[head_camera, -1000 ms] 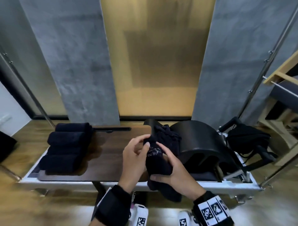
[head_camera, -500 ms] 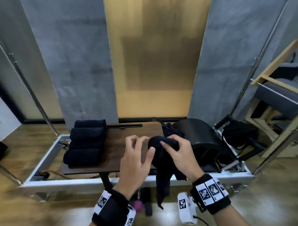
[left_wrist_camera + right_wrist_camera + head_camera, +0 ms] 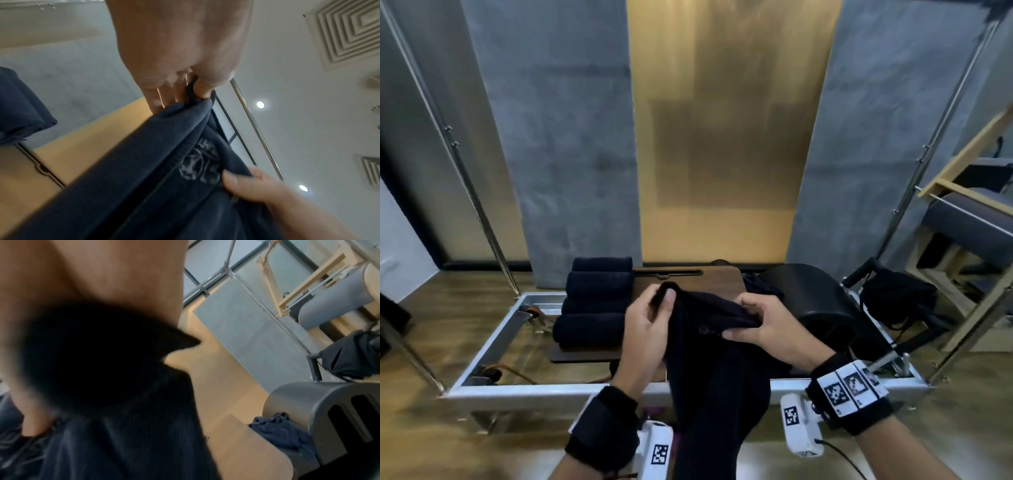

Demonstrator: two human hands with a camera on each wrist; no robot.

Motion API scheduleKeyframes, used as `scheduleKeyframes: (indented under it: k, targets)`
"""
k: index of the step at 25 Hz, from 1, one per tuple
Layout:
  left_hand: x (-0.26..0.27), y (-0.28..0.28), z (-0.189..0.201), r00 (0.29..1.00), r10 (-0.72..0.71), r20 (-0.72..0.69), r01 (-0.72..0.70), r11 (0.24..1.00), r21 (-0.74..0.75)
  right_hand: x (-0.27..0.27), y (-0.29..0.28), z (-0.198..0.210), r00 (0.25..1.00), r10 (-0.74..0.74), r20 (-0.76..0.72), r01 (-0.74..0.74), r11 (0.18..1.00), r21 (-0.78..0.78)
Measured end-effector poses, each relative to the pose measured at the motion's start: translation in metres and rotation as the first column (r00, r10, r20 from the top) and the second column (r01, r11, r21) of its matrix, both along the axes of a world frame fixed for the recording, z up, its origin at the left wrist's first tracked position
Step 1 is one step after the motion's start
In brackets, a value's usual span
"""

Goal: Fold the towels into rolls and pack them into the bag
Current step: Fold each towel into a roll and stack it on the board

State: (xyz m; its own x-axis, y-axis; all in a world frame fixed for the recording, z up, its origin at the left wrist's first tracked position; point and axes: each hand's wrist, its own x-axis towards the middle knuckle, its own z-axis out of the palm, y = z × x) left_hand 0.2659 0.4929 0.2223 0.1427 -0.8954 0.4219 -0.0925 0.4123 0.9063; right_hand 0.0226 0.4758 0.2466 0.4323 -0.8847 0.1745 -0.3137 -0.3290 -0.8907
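Dark navy towel [image 3: 709,370] held up in the air in front of the person, both hands on its top edge, rest hanging down past the metal frame rail [image 3: 524,385]. Left hand [image 3: 645,329] at 9 o'clock of the towel, pinching a corner between thumb [image 3: 205,88] and curled fingers; corner pokes out above the thumb tip. Right hand [image 3: 770,323] at 3 o'clock, fingers wrapped over the bunched edge, thumb underneath against the fabric beside a pale printed logo [image 3: 198,164]. In the right wrist view the towel fills the palm as a dark blurred mass, finger detail unreadable there. Four rolled towels [image 3: 594,303] lie stacked in a row at 10 o'clock on the left end of the dark wooden board [image 3: 719,279], well apart from the hands. Crumpled unrolled towel [image 3: 285,433] at 1 o'clock, against the black arc barrel [image 3: 811,294]. Black bag [image 3: 897,301] at 2 o'clock, beyond the barrel on the right end of the frame.
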Motion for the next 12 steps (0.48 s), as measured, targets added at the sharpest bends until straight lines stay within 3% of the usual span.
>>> scheduleKeyframes:
  k: [2,4,8,10,12]
  targets:
    - [0.016,-0.004,0.004,0.986,0.015,-0.165,0.016,0.982,0.191,-0.009,0.0,0.002,0.994,-0.077,-0.072,0.074,0.997,-0.032]
    - [0.025,-0.003,0.003,0.964,-0.033,-0.265,0.129,0.927,0.353,-0.014,0.001,0.007,0.985,-0.153,-0.084,0.148,0.987,-0.068]
    - [0.03,0.006,-0.001,0.988,-0.144,0.061,0.123,0.954,0.273,-0.014,0.0,0.017,0.985,-0.166,-0.047,0.159,0.979,-0.124]
    - [0.038,0.002,-0.005,0.979,-0.097,0.178,0.066,0.983,0.174,-0.015,-0.002,0.019,0.983,-0.181,-0.031,0.176,0.978,-0.116]
    - [0.051,-0.004,-0.004,0.979,-0.029,0.202,0.018,0.998,0.057,-0.019,-0.005,0.02,0.98,-0.198,-0.022,0.194,0.974,-0.117]
